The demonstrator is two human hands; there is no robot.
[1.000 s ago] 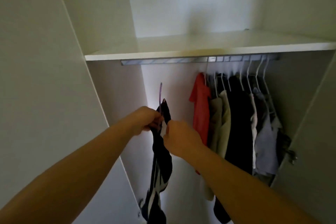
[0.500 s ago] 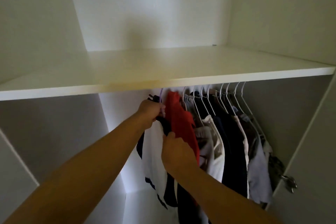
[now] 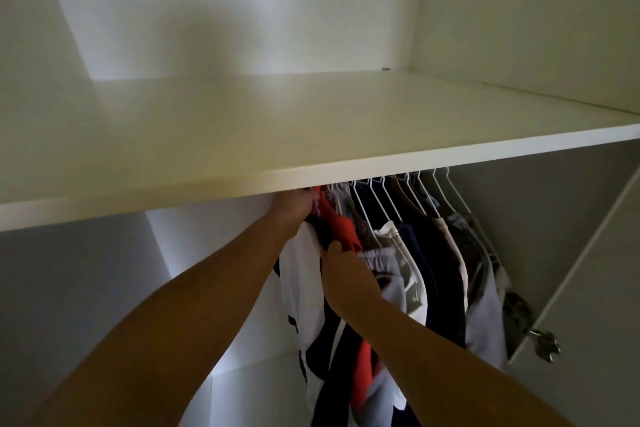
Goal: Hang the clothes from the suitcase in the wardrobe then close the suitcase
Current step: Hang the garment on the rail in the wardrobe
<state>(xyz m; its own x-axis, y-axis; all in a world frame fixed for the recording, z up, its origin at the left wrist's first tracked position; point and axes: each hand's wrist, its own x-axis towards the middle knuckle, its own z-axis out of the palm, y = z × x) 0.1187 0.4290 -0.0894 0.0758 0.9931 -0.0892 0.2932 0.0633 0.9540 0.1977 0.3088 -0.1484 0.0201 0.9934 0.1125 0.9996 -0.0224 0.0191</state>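
Head view: your left hand [image 3: 293,202] grips the hanger [image 3: 316,207]; right hand [image 3: 341,269], at 5 o'clock, pinches the navy-and-white garment [image 3: 300,274]; suitcase closing likely remains.

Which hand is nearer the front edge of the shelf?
Left. The left hand is right under the front edge of the shelf, its grip on a hanger; the right hand sits lower, against the navy-and-white garment.
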